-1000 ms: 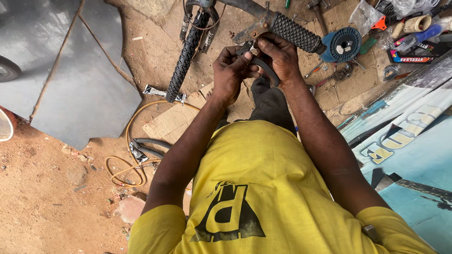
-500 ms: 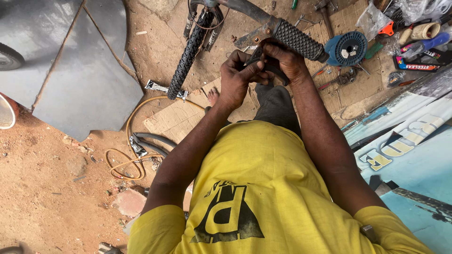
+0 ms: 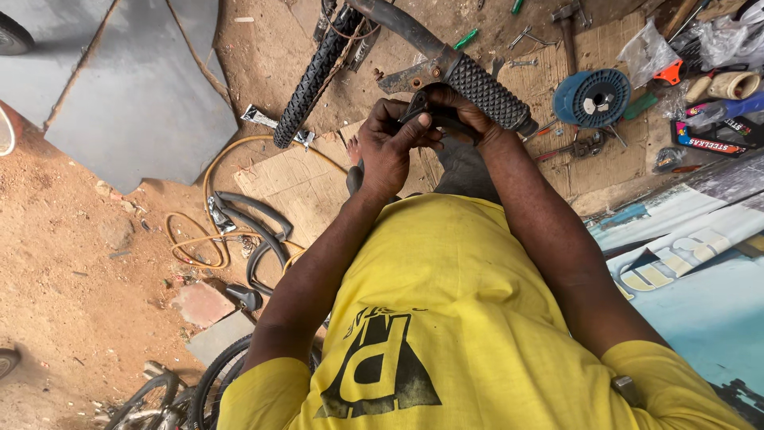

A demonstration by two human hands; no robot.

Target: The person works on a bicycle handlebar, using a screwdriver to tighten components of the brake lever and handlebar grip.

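Rubber grip point(image 3: 487, 91) is your landmark: both hands, left hand point(image 3: 390, 147) and right hand point(image 3: 458, 115), clamp the black lever part point(image 3: 422, 107) just beside it, so hold it square.

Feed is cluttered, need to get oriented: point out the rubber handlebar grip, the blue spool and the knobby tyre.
Rubber handlebar grip point(image 3: 487, 94), head view, on the middle of its studded black sleeve.
Blue spool point(image 3: 574, 99), head view, on its blue flange left of the hub.
Knobby tyre point(image 3: 312, 78), head view, on the tread midway along it.
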